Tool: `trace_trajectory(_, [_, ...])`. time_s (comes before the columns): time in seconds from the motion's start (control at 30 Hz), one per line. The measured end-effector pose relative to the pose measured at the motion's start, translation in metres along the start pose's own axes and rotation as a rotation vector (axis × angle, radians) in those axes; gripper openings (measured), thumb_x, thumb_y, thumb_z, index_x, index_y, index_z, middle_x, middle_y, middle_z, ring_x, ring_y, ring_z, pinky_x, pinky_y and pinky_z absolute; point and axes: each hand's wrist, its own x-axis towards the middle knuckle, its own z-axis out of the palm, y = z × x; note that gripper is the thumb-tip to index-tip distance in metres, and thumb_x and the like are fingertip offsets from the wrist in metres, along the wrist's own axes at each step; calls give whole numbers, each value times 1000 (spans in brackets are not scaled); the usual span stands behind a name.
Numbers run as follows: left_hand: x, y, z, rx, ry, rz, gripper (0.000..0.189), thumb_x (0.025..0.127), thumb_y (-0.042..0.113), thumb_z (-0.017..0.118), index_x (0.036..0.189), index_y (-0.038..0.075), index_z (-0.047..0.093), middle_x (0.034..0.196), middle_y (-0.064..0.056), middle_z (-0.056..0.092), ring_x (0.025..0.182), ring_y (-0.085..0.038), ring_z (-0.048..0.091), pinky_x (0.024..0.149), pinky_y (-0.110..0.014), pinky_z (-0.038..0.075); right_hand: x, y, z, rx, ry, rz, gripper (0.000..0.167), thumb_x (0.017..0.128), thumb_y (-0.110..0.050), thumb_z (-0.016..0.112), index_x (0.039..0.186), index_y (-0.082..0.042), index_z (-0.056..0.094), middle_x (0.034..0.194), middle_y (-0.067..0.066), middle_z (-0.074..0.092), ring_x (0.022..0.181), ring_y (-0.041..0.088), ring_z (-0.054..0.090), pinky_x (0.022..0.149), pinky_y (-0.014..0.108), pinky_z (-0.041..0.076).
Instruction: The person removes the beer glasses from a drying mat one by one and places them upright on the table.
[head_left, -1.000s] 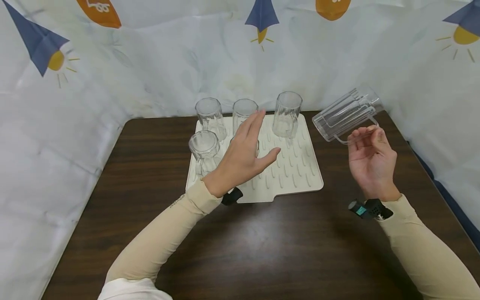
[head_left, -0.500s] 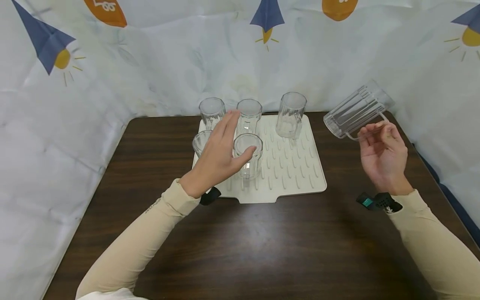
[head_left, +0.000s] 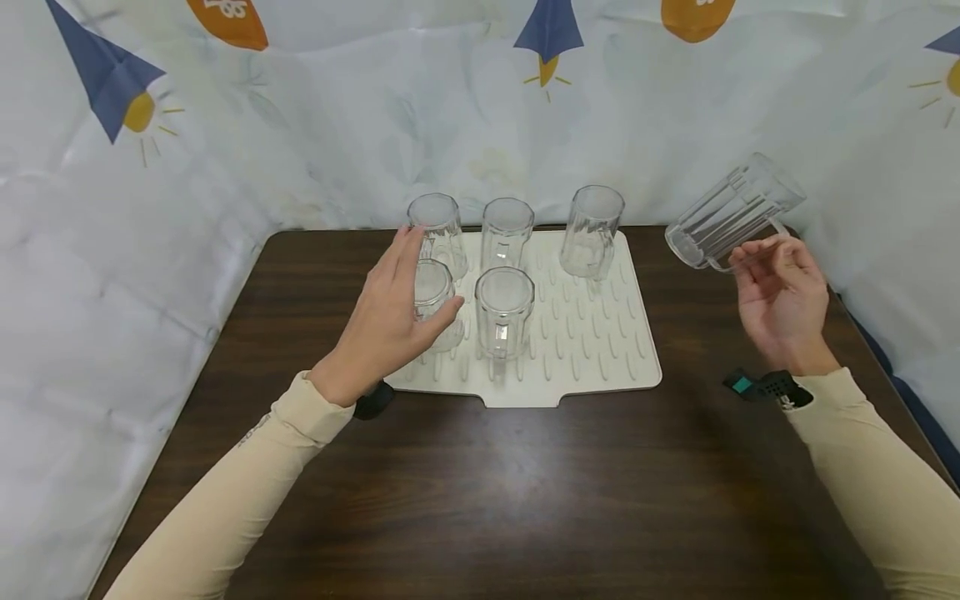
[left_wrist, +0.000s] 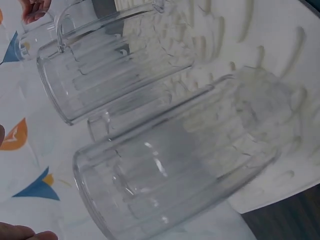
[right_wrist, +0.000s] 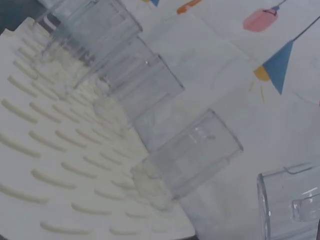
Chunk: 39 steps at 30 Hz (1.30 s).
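My right hand (head_left: 783,300) grips a clear glass mug (head_left: 735,212) by its handle. That mug is tilted in the air right of the mat, its body up and to the left of the fingers; part of it also shows at the lower right of the right wrist view. My left hand (head_left: 382,321) has straight fingers and a spread thumb, and overlaps the front left mug (head_left: 437,287) in the head view. A front middle mug (head_left: 505,312) and three back mugs, left (head_left: 442,242), middle (head_left: 507,233) and right (head_left: 592,233), stand on the mat.
The cream ridged drying mat (head_left: 611,362) lies at the back of a dark wooden table (head_left: 525,500). Behind the table hangs a white patterned sheet (head_left: 337,125), close to the back mugs. Each wrist wears a dark strap.
My left hand has moved left across the mat, uncovering the front middle mug. My right hand has drifted slightly right and up with its mug. The head view has shifted a little.
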Motion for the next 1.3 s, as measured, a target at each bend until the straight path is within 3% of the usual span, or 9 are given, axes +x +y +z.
trace_trajectory(0.17, [-12, -15, -7, 8, -26, -80, 90, 96, 34, 72, 162, -5, 24, 167, -26, 31, 162, -40, 22, 125, -65, 29, 6, -4, -10, -3, -18, 11, 28, 108, -5, 41, 100, 17, 56, 97, 32, 70, 91, 43, 72, 93, 45, 62])
trace_trajectory(0.4, [-29, -35, -15, 55, -54, -144, 97, 94, 37, 75, 163, -4, 21, 168, -26, 28, 161, -41, 21, 123, -68, 29, 14, -7, -22, -45, -20, -11, 29, 107, -4, 41, 99, 20, 57, 96, 34, 71, 89, 44, 73, 90, 46, 63])
trace_trajectory(0.67, [-46, -51, -16, 71, -161, -228, 109, 91, 50, 75, 166, 2, 12, 173, -21, 18, 163, -39, 16, 124, -69, 27, 18, -8, -33, -101, -7, -42, 26, 106, -1, 44, 100, 21, 57, 95, 34, 72, 88, 44, 75, 88, 45, 64])
trace_trajectory(0.97, [-65, -72, -5, 59, -263, -301, 118, 89, 61, 73, 167, 6, 4, 175, -18, 9, 162, -42, 14, 123, -70, 27, 24, 1, -46, -252, 12, -131, 24, 104, 0, 48, 97, 18, 61, 92, 29, 74, 85, 37, 76, 84, 41, 65])
trace_trajectory(1.17, [-75, -82, 5, 53, -340, -325, 124, 88, 67, 71, 167, 6, -3, 176, -17, 2, 163, -42, 8, 125, -68, 25, 27, 6, -50, -221, 8, -83, 21, 103, 2, 50, 97, 20, 59, 95, 31, 73, 88, 38, 76, 86, 41, 65])
trace_trajectory(1.3, [-79, -85, 11, 77, -401, -328, 123, 89, 68, 70, 166, 1, 0, 175, -21, 2, 164, -41, 5, 129, -64, 19, 28, 6, -54, -249, 9, -52, 21, 103, 1, 50, 100, 19, 60, 97, 29, 73, 91, 37, 76, 89, 40, 64])
